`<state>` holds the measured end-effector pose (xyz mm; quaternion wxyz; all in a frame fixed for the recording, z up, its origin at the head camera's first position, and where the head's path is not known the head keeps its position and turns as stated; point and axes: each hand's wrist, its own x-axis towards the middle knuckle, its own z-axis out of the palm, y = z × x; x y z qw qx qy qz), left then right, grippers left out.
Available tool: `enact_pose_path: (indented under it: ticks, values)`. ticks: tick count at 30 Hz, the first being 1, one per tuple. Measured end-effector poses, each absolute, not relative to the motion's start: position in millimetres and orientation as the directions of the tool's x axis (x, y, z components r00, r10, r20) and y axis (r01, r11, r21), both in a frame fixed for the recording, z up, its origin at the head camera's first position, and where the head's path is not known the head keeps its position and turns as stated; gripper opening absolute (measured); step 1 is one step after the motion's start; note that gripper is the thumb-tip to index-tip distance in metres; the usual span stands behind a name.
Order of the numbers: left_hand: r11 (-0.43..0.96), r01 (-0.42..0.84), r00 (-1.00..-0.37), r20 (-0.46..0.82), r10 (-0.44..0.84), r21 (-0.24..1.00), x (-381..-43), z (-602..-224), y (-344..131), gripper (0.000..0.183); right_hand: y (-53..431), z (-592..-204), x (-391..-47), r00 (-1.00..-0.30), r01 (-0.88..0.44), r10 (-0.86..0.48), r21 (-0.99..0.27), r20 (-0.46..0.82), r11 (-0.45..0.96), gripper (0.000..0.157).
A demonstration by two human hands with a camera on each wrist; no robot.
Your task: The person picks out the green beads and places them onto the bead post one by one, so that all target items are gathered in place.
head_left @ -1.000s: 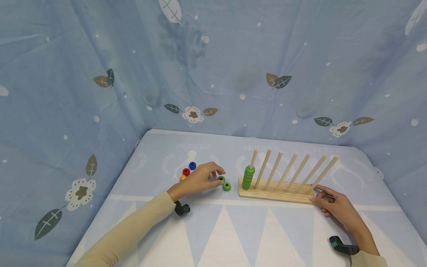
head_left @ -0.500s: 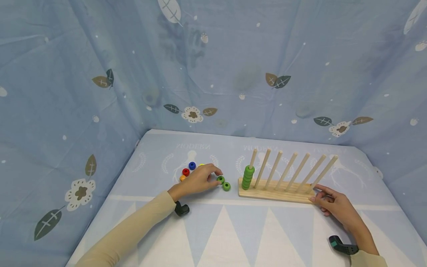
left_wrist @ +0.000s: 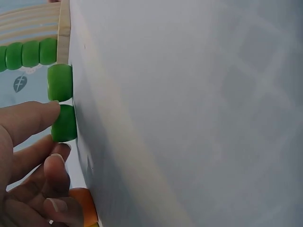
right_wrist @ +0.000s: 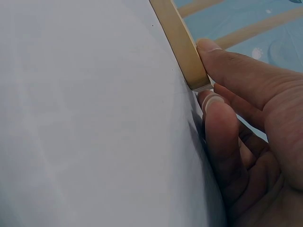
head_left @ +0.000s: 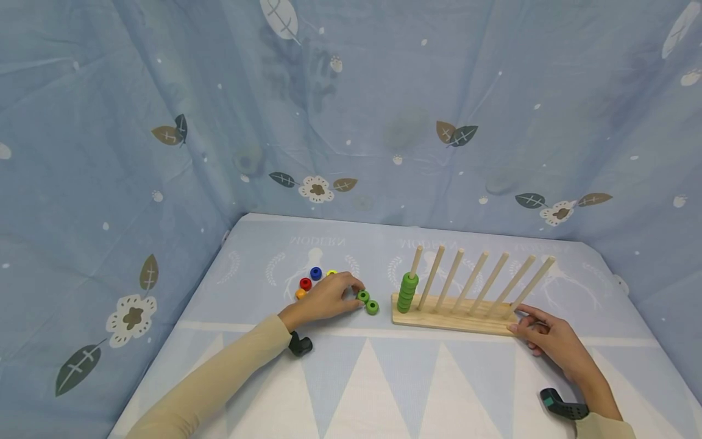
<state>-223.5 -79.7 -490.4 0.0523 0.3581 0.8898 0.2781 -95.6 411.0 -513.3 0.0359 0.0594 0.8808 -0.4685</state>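
In the head view my left hand (head_left: 328, 297) pinches a green bead (head_left: 363, 297) lying on the table, thumb on one side and fingertip on the other. A second green bead (head_left: 372, 307) lies right beside it, toward the wooden peg stand (head_left: 455, 321). Several green beads (head_left: 407, 294) are stacked on that stand's leftmost peg; its other pegs are bare. At the stand's right end my right hand (head_left: 554, 341) holds the base. The right wrist view shows the thumb (right_wrist: 236, 71) on the base (right_wrist: 182, 47), with curled fingers at its end.
Behind the left hand lie a blue bead (head_left: 315, 273), a red bead (head_left: 305, 283), an orange bead (head_left: 300, 294) and a partly hidden yellow bead (head_left: 331, 273). Patterned cloth covers the table (head_left: 406, 384), and a blue curtain (head_left: 373, 110) stands behind it.
The left thumb and fingers have closed in on the nearer green bead, which now sits between them. The right hand and the peg stand hold their place.
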Motion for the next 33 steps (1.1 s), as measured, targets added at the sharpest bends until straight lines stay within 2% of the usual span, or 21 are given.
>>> enact_pose_path:
  ticks: [33]
  values:
    - [0.654, 0.561, -0.765, 0.017, 0.643, 0.508, -224.8, -488.8, -73.7, 0.029, 410.5, -512.8, -95.7, -0.989, 0.147, 0.071, -0.821, -0.129, 0.551, 0.075]
